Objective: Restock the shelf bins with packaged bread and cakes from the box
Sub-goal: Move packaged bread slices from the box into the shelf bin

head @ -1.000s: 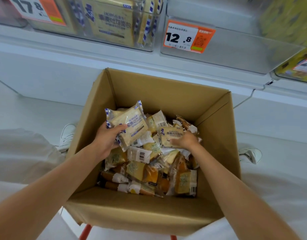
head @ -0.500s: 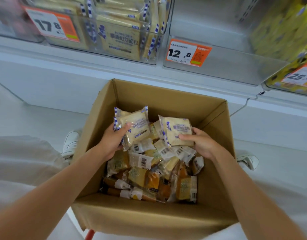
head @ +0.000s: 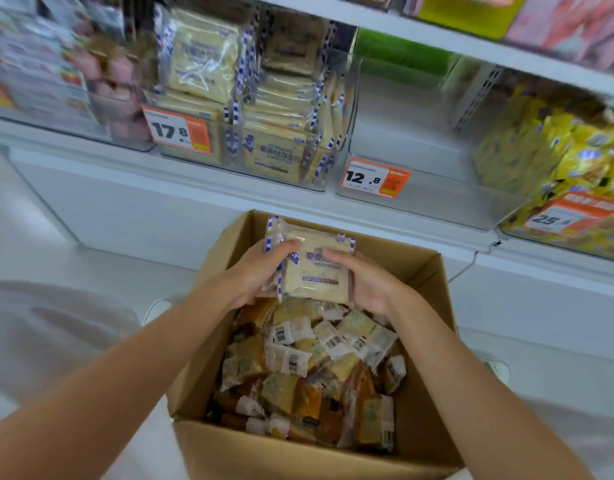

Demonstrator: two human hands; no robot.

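Matt brown cardboard, smooth on its faces, is being shown by the box [head: 264, 455]; the bread packets [head: 316, 275] being held above it are being covered by thin, glossy clear plastic film with printed blue-and-white edges; the same shiny, crinkled film is being seen on the small cakes [head: 309, 372] inside, with matt white barcode patches; the shelf bins [head: 437, 206] are being seen as clear, smooth hard plastic; the price tags [head: 376, 177] are being shown as flat orange-and-white print; the shelf [head: 91, 161] is being seen as smooth, white and faintly glossy.
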